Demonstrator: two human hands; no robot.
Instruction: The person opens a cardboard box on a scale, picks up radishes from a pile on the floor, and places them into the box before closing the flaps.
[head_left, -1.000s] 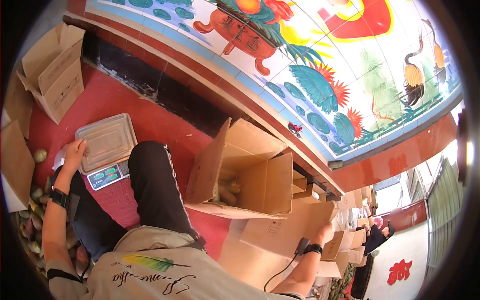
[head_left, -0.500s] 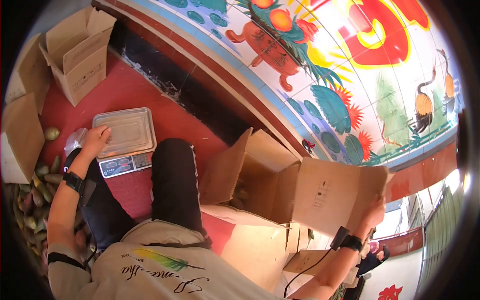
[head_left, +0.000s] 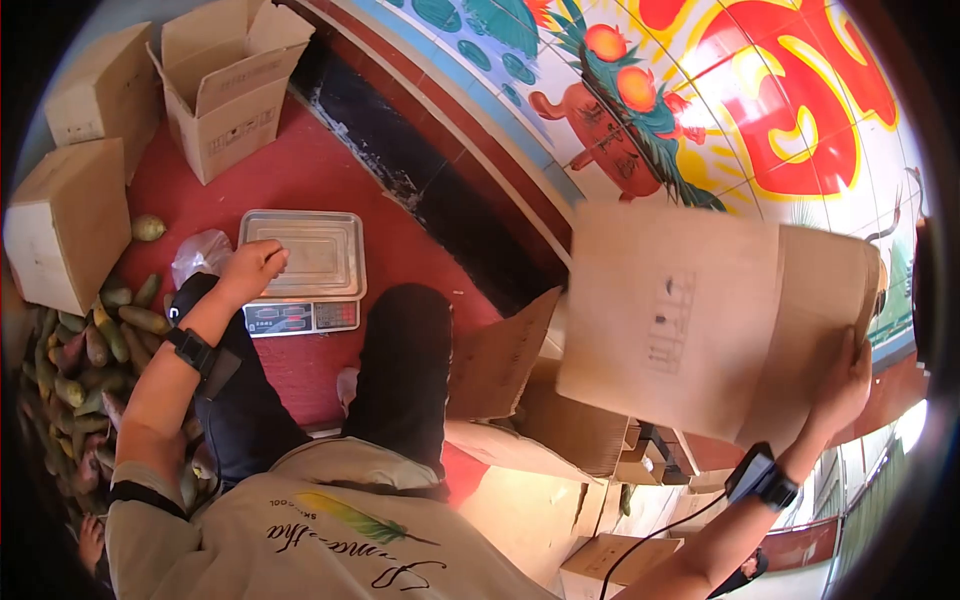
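My left hand point(head_left: 255, 270) hovers at the near left edge of a digital scale's metal tray point(head_left: 310, 257). Its fingers are curled closed, and no object shows in them. Below the tray is the scale's front panel point(head_left: 300, 318), with display and buttons. My right hand point(head_left: 850, 385) is stretched far to the right, gripping a cardboard box point(head_left: 665, 325) by its outer edge. Two brown faces of that box show, one printed with handling marks; its inside is hidden. An open carton point(head_left: 505, 355) stands behind and left of it, partly covered by it.
Long green and reddish vegetables point(head_left: 85, 370) are piled at left, one rounder piece point(head_left: 148, 228) apart. Cartons point(head_left: 70, 225) and an open box point(head_left: 225, 95) stand at back left. A clear plastic bag point(head_left: 200, 255) touches the scale. Another person's hand point(head_left: 92, 540) shows at lower left.
My right hand has raised the cardboard box and swung it up and outward. My left hand stays closed by the scale tray. The view has shifted, so the scene sits further right.
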